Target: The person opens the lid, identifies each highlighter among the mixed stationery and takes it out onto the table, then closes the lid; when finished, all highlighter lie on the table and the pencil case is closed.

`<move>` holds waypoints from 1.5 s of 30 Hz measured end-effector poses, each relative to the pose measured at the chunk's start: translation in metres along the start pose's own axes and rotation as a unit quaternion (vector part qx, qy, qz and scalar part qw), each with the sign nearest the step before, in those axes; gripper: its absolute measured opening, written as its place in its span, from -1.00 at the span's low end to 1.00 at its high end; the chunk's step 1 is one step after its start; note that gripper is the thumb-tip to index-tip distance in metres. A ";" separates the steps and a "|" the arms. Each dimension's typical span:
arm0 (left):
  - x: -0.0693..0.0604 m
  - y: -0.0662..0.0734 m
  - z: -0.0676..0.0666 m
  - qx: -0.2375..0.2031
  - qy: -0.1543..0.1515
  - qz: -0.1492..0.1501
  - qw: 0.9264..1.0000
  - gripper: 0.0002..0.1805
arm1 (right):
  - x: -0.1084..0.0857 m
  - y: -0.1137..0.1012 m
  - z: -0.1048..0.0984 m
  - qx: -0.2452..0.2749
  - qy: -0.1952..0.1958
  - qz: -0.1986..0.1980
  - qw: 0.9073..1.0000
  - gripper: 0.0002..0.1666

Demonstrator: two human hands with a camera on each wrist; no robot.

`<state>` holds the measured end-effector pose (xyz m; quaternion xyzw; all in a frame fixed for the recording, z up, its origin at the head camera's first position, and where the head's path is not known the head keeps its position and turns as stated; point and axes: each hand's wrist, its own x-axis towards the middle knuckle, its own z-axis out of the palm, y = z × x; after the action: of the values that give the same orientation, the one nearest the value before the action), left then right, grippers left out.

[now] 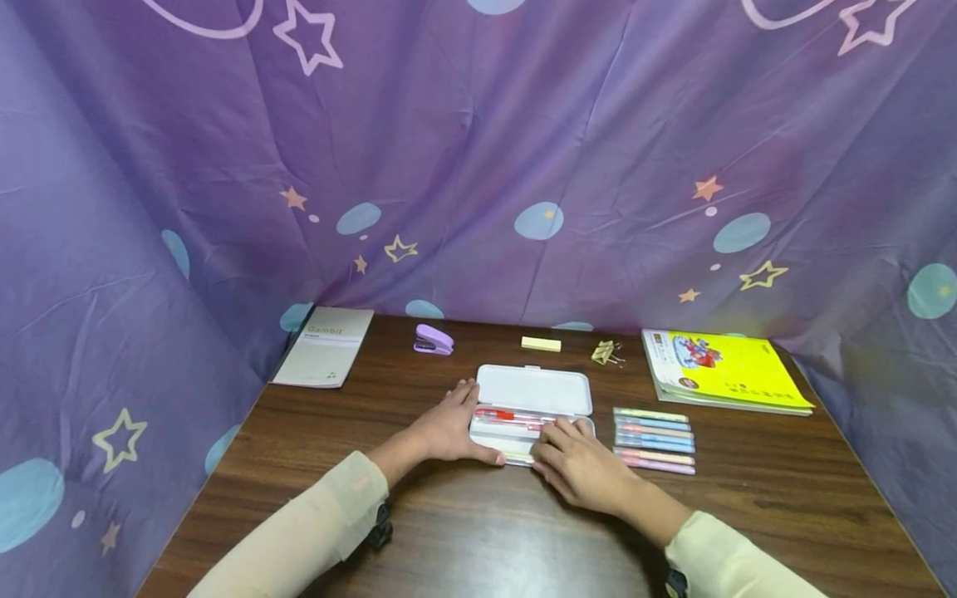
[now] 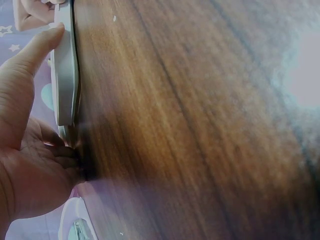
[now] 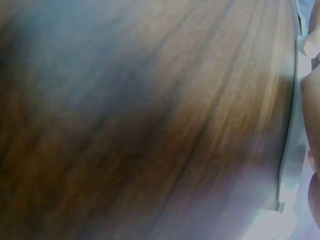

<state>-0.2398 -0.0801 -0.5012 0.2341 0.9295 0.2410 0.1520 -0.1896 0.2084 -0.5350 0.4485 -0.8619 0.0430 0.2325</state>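
An open white pencil case (image 1: 534,390) lies on the table with its lid tipped back; red-tipped pens (image 1: 497,414) lie inside it. My left hand (image 1: 452,428) holds the case's left end, thumb at the front wall and fingers along the left side. In the left wrist view, the thumb (image 2: 50,40) touches the case wall (image 2: 65,90). My right hand (image 1: 583,465) reaches over the right part of the case with bent fingers. Its fingertips are partly hidden, so whether they pinch a pen is unclear. The right wrist view catches only the hand's edge beside the case (image 3: 295,135).
Several pastel pens (image 1: 654,440) lie in a row right of the case. Behind are a purple stapler (image 1: 434,340), a pale yellow eraser-like block (image 1: 541,344) and gold binder clips (image 1: 606,353). A notebook (image 1: 325,349) lies far left, a yellow book (image 1: 733,374) far right.
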 end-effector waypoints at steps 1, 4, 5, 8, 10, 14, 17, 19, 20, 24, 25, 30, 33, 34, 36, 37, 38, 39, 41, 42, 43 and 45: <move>0.000 0.000 -0.001 0.000 -0.001 -0.001 1.000 0.61 | 0.001 0.000 0.000 0.001 0.000 0.002 1.000 -0.84; 0.000 0.000 -0.001 0.000 -0.001 -0.002 1.000 0.61 | 0.002 0.000 0.000 0.002 0.001 0.007 1.000 -0.82; 0.000 0.000 -0.002 0.000 -0.001 -0.002 1.000 0.61 | 0.003 -0.001 -0.001 0.003 0.002 0.007 1.000 -0.81; 0.000 0.000 -0.001 0.001 0.000 -0.002 1.000 0.60 | 0.005 -0.003 -0.001 0.011 0.008 0.006 1.000 -0.80; 0.000 0.000 -0.001 0.001 0.000 -0.001 1.000 0.60 | 0.007 -0.004 0.000 0.017 0.010 0.006 1.000 -0.78; 0.001 -0.001 0.000 -0.001 0.001 0.001 1.000 0.60 | 0.011 -0.007 0.000 0.027 0.004 0.014 1.000 -0.77; 0.001 -0.002 0.001 0.000 0.001 0.000 1.000 0.60 | 0.014 -0.009 0.000 0.038 -0.007 0.026 0.999 -0.77; 0.001 -0.002 0.001 0.000 0.001 -0.002 1.000 0.61 | 0.016 -0.010 -0.001 0.047 -0.013 0.035 0.998 -0.77; 0.001 -0.002 0.001 0.000 0.001 -0.003 1.000 0.61 | 0.018 -0.011 -0.001 0.051 -0.016 0.040 0.998 -0.78; 0.000 -0.001 0.000 0.001 0.003 -0.003 1.000 0.61 | 0.023 -0.014 -0.003 0.064 -0.025 0.056 0.996 -0.83; 0.000 -0.001 0.000 0.000 0.003 -0.002 1.000 0.61 | 0.025 -0.015 -0.003 0.066 -0.028 0.060 0.996 -0.84; -0.001 0.000 0.000 -0.001 0.000 -0.004 1.000 0.60 | 0.030 -0.018 -0.003 0.065 -0.037 0.069 0.995 -0.86; -0.002 0.001 0.000 0.000 -0.003 -0.007 1.000 0.60 | 0.031 -0.019 -0.003 0.063 -0.039 0.071 0.995 -0.85; -0.002 0.001 0.000 0.000 -0.002 -0.007 1.000 0.60 | 0.032 -0.019 -0.003 0.061 -0.040 0.071 0.995 -0.86; -0.002 0.001 0.000 0.001 -0.002 -0.007 1.000 0.60 | 0.033 -0.019 -0.003 0.060 -0.040 0.070 0.995 -0.85; -0.002 0.001 0.000 0.000 -0.003 -0.007 1.000 0.60 | 0.034 -0.019 -0.003 0.060 -0.040 0.070 0.995 -0.86; -0.002 0.001 0.001 0.000 -0.002 -0.007 1.000 0.60 | 0.034 -0.019 -0.003 0.059 -0.040 0.071 0.995 -0.86; -0.001 0.000 0.001 0.001 -0.002 -0.006 1.000 0.60 | 0.035 -0.018 -0.003 0.057 -0.039 0.071 0.995 -0.86; -0.001 0.000 0.000 0.002 -0.003 -0.007 1.000 0.60 | 0.038 -0.018 -0.003 0.051 -0.036 0.070 0.996 -0.86; -0.001 0.000 0.000 0.004 -0.003 -0.008 1.000 0.60 | 0.039 -0.017 -0.003 0.046 -0.035 0.069 0.996 -0.86; -0.001 0.000 0.000 0.005 -0.003 -0.008 1.000 0.60 | 0.040 -0.017 -0.003 0.041 -0.032 0.068 0.996 -0.87; 0.000 0.000 0.000 0.006 -0.004 -0.008 1.000 0.61 | 0.042 -0.016 -0.003 0.029 -0.031 0.064 0.997 -0.87</move>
<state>-0.2396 -0.0805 -0.5007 0.2284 0.9323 0.2329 0.1565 -0.1964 0.1682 -0.5160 0.4001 -0.8941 0.0686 0.1893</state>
